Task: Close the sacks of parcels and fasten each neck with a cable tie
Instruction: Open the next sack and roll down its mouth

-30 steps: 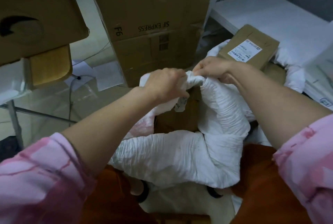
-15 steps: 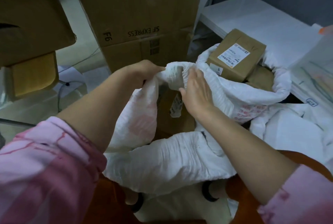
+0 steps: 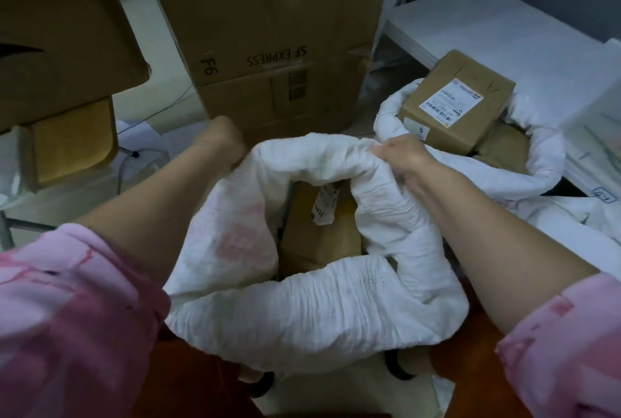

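Stacked cartons behind, shelf right; sack between my knees, rolled rim up, mouth open on brown parcels; my left hand and right hand each clutch the far rim, apart, likely to unroll it into a neck; second sack beside, open; no tie seen.
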Motion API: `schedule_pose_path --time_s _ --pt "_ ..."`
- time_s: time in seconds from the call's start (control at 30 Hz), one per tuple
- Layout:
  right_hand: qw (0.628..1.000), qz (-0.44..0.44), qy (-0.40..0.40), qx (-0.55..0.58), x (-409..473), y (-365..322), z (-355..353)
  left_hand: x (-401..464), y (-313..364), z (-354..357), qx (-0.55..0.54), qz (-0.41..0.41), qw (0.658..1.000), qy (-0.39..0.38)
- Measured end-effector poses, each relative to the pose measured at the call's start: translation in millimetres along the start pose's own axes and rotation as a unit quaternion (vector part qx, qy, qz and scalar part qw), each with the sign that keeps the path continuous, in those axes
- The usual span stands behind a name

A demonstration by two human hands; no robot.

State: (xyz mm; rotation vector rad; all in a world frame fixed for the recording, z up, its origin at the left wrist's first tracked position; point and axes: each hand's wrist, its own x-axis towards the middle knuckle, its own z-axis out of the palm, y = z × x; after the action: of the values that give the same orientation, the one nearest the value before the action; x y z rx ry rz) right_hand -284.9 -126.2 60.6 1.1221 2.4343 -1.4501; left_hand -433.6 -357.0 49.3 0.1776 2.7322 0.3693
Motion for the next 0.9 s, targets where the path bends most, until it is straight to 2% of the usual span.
schedule_pose_path --time_s 0.03,0.1,0.17,0.23,0.27,0.33,0.4,0.47,0.5,0.57,0.6,0.67,0.8,0.87,0.9 --pt "0.999 0.032 -0.011 0.025 2.7 0.0 -2.7 -3.8 5.6 2.5 0.055 0.041 0.994 0.081" --pt "0.997 0.068 -0.015 0.044 8.3 -0.4 -4.3 -27.0 28.8 8.6 0.001 0.185 0.969 0.165" --pt "0.995 0.088 -0.01 0.044 12.1 -3.2 -4.7 -48.3 52.6 19.7 -0.005 0.324 0.933 0.156" --pt "0.994 0.1 -0.02 0.032 14.6 -7.4 -6.5 -57.1 66.2 35.3 0.119 0.368 0.916 0.108" --pt "0.994 0.102 -0.033 0.018 14.6 -8.7 -8.4 -56.1 69.1 40.1 0.167 0.361 0.913 0.091" --pt "0.993 0.099 -0.07 0.004 16.6 -8.2 -14.0 -53.0 74.2 41.3 0.165 0.35 0.92 0.064" --pt "0.991 0.1 -0.087 0.015 18.1 -4.9 -20.7 -47.6 80.8 37.1 0.051 0.305 0.95 -0.049" --pt "0.996 0.074 -0.044 -0.033 18.0 0.1 -25.8 -41.3 85.1 28.7 -0.078 0.225 0.958 -0.158" --pt "0.995 0.031 0.005 -0.098 17.5 2.4 -26.0 -36.8 85.9 24.7 -0.112 0.192 0.96 -0.173" --pt "0.973 -0.09 0.115 -0.178 8.0 2.4 -20.4 -25.2 88.3 20.4 -0.132 0.144 0.969 -0.152" --pt "0.96 -0.143 0.142 -0.196 -1.6 0.6 -14.9 -18.9 89.7 20.3 -0.132 0.125 0.974 -0.136" --pt "0.936 -0.201 0.137 -0.254 -13.1 2.7 -0.7 -8.0 92.7 22.0 -0.13 0.089 0.979 -0.132" --pt "0.905 -0.191 0.094 -0.369 -10.2 20.5 20.7 -6.0 92.5 15.9 -0.201 0.055 0.95 -0.233" --pt "0.916 -0.174 0.089 -0.351 -4.3 23.5 19.8 -5.9 86.4 13.3 -0.224 0.042 0.93 -0.289" --pt "0.931 -0.158 0.071 -0.321 1.9 25.0 18.6 -5.8 85.0 13.4 -0.21 0.034 0.936 -0.281"
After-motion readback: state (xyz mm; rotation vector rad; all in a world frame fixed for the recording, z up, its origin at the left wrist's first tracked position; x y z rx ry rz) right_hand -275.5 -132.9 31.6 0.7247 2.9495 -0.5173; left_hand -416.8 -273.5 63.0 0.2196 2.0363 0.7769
